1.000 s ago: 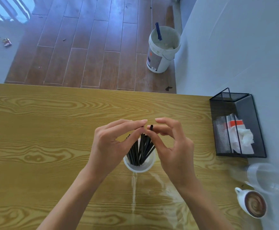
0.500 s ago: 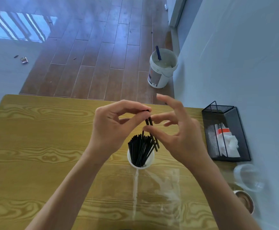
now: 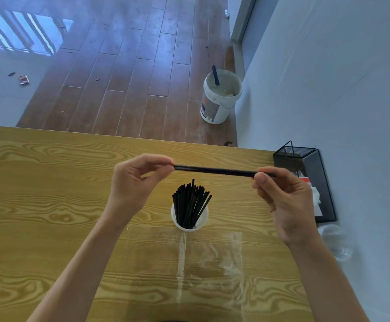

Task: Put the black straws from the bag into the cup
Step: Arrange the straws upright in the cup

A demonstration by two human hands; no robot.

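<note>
Clear plastic bag: flat on the wooden table, nearest the viewer, below and between the two forearms.
White cup: upright just beyond the bag, between the wrists, packed with black straws fanning upward.
Left hand: fingertips pinching the left end of a single black straw.
Right hand: thumb and fingers pinching the same straw's right end; the straw lies roughly level, above the cup and clear of it.
Black mesh organizer: beyond the right hand, against the wall.
White bucket: on the floor, well beyond both hands.
</note>
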